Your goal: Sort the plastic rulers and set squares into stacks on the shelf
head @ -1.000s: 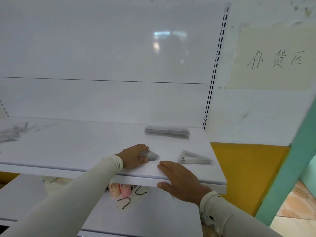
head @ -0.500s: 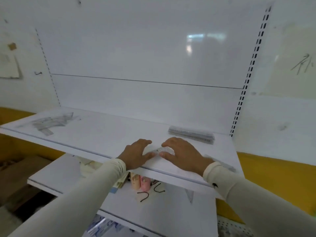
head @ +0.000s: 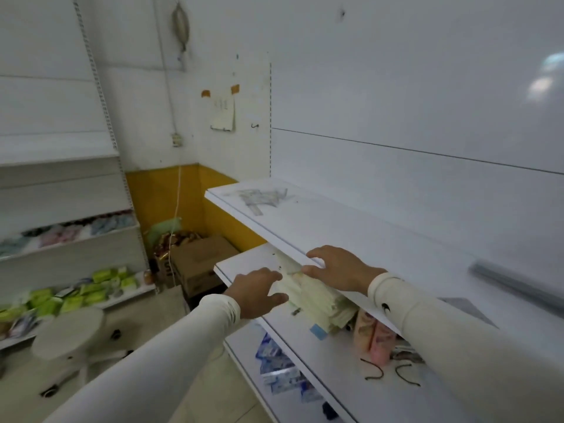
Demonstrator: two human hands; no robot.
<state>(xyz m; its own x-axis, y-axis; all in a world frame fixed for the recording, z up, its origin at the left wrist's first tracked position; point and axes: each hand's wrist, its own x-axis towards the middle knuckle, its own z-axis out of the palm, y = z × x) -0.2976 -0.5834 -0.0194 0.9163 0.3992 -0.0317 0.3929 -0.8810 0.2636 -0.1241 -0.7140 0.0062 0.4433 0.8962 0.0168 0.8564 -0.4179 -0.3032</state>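
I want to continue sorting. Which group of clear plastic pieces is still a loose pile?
The loose pile at the shelf's far left end: its pieces cross at angles, while the stack on the right looks even.

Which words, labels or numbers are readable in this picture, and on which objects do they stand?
None is readable.
White paper note taped to the wall: faint marks, too blurred.
Brown cardboard box on the floor: dark print, too blurred.
Green packets on the left shelf: too small.

ruler stack [head: 515, 283] blurred, cut off
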